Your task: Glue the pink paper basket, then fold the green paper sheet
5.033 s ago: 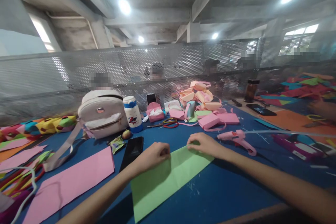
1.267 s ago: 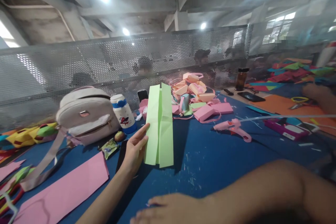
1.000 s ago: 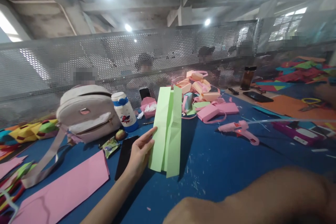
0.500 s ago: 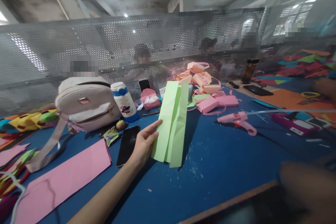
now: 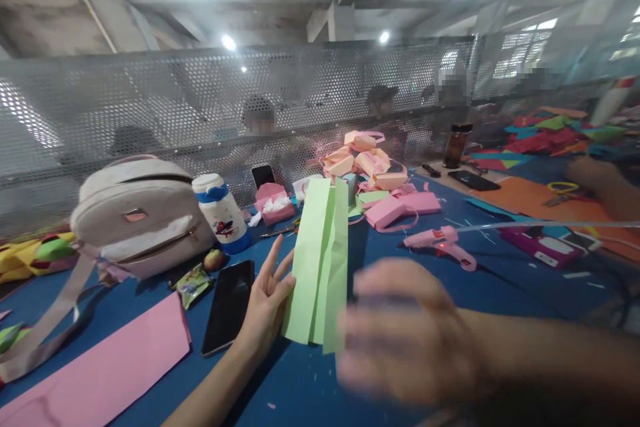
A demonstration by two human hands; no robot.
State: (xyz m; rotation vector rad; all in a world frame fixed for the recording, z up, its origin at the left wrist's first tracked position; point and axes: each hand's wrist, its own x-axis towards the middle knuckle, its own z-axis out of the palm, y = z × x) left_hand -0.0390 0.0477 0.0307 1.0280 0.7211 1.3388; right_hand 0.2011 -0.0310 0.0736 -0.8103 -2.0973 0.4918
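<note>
A light green folded paper is held tilted up over the blue table, its two long side flaps folded inward and a gap running between them. My left hand grips its left edge, thumb against the front, with the index finger lifted away and another finger passing behind the sheet. Close to the paper's lower right edge is my right hand, smeared by motion; whether it touches the paper I cannot tell. Beyond it lies a pink glue gun with a small red light.
Left are a grey-white backpack, a white-and-blue bottle, a black phone and pink paper. Pink and peach paper pieces are piled behind. At right sit a purple device, scissors and another person's hand.
My right hand has come in from the lower right to beside the green paper. My left index finger has lifted off the paper. The view has shifted slightly right and up.
</note>
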